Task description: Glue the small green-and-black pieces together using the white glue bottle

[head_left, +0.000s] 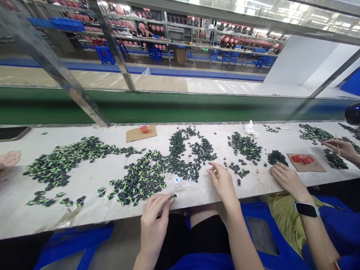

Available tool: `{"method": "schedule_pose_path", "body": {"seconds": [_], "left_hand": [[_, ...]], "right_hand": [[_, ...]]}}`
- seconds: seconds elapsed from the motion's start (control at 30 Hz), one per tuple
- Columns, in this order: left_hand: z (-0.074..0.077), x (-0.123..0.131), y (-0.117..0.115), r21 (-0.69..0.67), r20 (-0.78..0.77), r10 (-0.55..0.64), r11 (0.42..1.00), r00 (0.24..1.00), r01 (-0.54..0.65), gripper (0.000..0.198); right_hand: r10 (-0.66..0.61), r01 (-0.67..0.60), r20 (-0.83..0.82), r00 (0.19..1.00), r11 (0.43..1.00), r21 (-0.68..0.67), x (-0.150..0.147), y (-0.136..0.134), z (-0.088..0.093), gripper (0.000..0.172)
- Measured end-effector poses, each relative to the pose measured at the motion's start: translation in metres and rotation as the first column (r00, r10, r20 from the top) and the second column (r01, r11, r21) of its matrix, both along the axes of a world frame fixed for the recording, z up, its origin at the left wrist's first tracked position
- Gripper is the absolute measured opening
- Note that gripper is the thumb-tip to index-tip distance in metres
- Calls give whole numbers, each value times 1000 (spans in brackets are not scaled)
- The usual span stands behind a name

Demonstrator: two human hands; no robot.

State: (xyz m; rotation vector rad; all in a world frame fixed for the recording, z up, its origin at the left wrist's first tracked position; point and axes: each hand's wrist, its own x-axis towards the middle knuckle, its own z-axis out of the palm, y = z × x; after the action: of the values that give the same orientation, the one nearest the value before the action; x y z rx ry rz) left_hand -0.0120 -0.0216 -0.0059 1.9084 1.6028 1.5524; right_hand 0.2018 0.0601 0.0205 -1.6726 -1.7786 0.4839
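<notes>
My left hand (pixel 156 212) is at the table's front edge, thumb and forefinger pinched on a small dark plastic piece with a hint of green (pixel 174 196). Just beyond it stands a small white round bottle with a blue tip (pixel 177 183). My right hand (pixel 222 180) hovers by the right edge of a pile of small dark green pieces (pixel 176 148). Its thumb and forefinger are apart, with nothing visible between them. To the left of the bottle lies a heap of black-and-green pieces (pixel 143 176).
Another large black-and-green heap (pixel 70 157) spreads on the left. A red pot (pixel 144 129) sits on cardboard (pixel 132 135) at the back. At right, a co-worker's hand (pixel 287 178) touches a dark pile (pixel 277 157); the other holds a thin stick. Metal posts (pixel 84 101) rise behind the table.
</notes>
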Motion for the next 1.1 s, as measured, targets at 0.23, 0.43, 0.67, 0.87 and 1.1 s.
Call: {"method": "schedule_pose_path", "body": {"seconds": [0.23, 0.43, 0.67, 0.87, 1.1], "left_hand": [[8, 19, 16, 29, -49, -30, 999, 998, 31, 14], [11, 23, 23, 39, -123, 52, 998, 991, -48, 19], [14, 24, 19, 17, -152, 50, 999, 987, -48, 20], [22, 22, 14, 8, -147, 8, 1000, 989, -6, 18], [38, 28, 3, 33, -109, -55, 998, 993, 59, 20]], "right_hand": [[39, -138, -642, 766, 985, -104, -44, -34, 2, 17], [50, -141, -658, 751, 986, -85, -56, -43, 5, 19], [102, -191, -668, 737, 980, -61, -59, -45, 2, 17], [121, -202, -695, 708, 979, -37, -59, -50, 1, 19], [189, -213, -665, 722, 976, 47, -49, -61, 9, 18]]}}
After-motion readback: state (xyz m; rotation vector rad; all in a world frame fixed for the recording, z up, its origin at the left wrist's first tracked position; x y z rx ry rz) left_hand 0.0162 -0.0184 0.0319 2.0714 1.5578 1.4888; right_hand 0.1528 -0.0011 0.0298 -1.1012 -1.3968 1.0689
